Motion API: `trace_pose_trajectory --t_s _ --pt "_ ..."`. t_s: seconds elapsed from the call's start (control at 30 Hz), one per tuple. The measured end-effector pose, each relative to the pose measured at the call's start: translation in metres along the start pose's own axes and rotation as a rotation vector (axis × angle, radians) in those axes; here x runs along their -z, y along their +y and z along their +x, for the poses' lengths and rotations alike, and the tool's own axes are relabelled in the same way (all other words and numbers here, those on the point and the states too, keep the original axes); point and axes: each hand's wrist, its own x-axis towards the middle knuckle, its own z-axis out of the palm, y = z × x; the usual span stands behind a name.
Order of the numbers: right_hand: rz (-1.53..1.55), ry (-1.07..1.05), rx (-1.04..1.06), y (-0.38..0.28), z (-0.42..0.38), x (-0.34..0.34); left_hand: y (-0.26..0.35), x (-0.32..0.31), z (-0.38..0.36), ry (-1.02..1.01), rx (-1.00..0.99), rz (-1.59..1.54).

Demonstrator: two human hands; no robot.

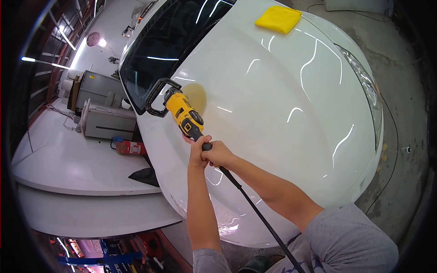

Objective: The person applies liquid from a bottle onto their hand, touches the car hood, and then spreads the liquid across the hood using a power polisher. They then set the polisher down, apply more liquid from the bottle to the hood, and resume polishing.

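Note:
A yellow-and-black car polisher point(184, 111) leans over the white car hood point(255, 118), close to the dark windshield point(152, 54). Its pale yellow round pad point(197, 96) faces the paint and appears to rest on it. My left hand point(197, 150) is closed around the black rear handle. At the handle's end, my right hand point(219, 154) is closed too, close against the left one. A black power cord point(255, 204) runs from there down toward my body. The black loop-shaped front handle point(152, 98) has no hand on it.
A folded yellow cloth point(278, 19) lies on the hood's far side. The headlight point(362, 77) edges the car at right, with a thin cable point(395, 150) on the concrete floor beyond. At left, a red fire extinguisher point(129, 147) and grey boxes point(109, 120) rest on a white surface point(68, 154).

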Motion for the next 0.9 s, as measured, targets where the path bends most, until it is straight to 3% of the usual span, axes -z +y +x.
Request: trace_pose_trajectory --t_s 0.1,0.3,0.47,0.9 --pt "0.035 0.018 0.007 0.004 -0.004 -0.006 -0.003 0.014 -0.002 -0.085 0.043 0.081" --pt "0.042 -0.059 -0.012 0.004 -0.015 0.000 -0.008 -0.005 -0.024 0.051 -0.084 0.050" --pt "-0.003 -0.072 -0.021 -0.009 -0.025 0.013 -0.003 -0.030 -0.037 0.114 -0.014 0.009" --pt "0.046 0.004 0.023 -0.038 -0.031 0.030 0.010 -0.048 -0.010 -0.023 0.013 0.062"
